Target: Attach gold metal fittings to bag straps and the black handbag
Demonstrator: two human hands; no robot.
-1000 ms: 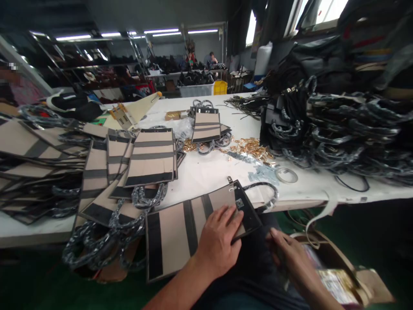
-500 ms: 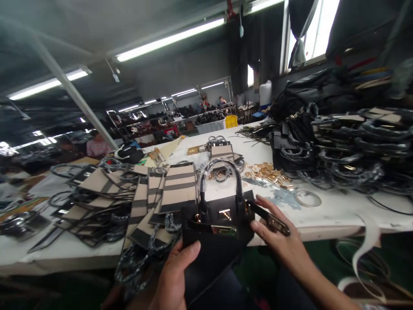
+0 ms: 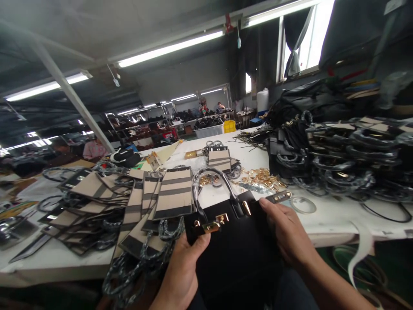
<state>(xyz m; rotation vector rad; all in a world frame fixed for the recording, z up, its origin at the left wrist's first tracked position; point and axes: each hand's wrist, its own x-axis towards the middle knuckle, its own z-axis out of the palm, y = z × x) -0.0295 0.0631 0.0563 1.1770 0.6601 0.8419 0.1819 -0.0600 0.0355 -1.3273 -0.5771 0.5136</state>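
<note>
The black panel [image 3: 237,254] is held just in front of the white worktop [image 3: 322,219], its lower part melting into dark clothing [image 3: 298,286]. The left hand [image 3: 185,265] pinches its left edge, the right hand [image 3: 287,230] its right edge (most fingers are hidden behind it). From its top rises a film-wrapped, arched handle [image 3: 232,197]; beyond it, shiny gold pieces [image 3: 263,177] lie loosely heaped.

The person's left hand [image 3: 184,268] is closed in a grip at the lower centre of the frame, thumb [image 3: 200,245] uppermost. The right hand [image 3: 288,232] grips right of centre, its bare forearm [image 3: 334,280] slanting toward the lower right corner.
</note>
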